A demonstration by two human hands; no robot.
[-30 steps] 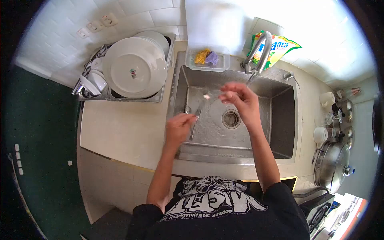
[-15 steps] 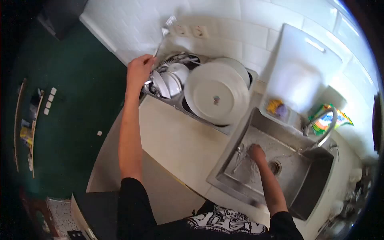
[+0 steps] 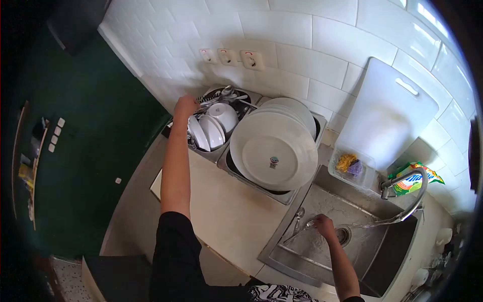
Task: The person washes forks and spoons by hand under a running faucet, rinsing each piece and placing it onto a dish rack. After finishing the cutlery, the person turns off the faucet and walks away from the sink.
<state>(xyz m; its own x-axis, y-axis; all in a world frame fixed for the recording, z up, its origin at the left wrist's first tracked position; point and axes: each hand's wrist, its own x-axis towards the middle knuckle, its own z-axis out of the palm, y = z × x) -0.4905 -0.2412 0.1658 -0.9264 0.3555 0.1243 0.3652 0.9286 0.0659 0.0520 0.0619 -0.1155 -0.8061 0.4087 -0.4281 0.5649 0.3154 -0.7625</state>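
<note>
My left hand (image 3: 186, 107) is at the left edge of the dish rack (image 3: 205, 157), its curled fingers beside the cutlery (image 3: 227, 93) in the back compartment. What those fingers hold, if anything, is hidden. Down in the steel sink (image 3: 362, 201), my right hand (image 3: 323, 225) is closed at the end of a thin, shiny piece of cutlery (image 3: 298, 235); its far end is too blurred to tell the kind. Close by, at the sink's left wall, lies a spoon (image 3: 300, 213). Water runs from the curved faucet (image 3: 420, 194) over the basin.
White bowls (image 3: 211, 130) and several large plates (image 3: 274, 151) stand in the rack. A white cutting board (image 3: 390, 110) leans on the tiles behind a clear tray (image 3: 370, 176) with yellow and purple sponges (image 3: 348, 165). A green detergent pouch (image 3: 412, 178) is behind the faucet.
The fork that my left hand held upright above the rack no longer shows there. That hand is now lower against the cutlery. My right hand stays in the sink; the view has shifted.
</note>
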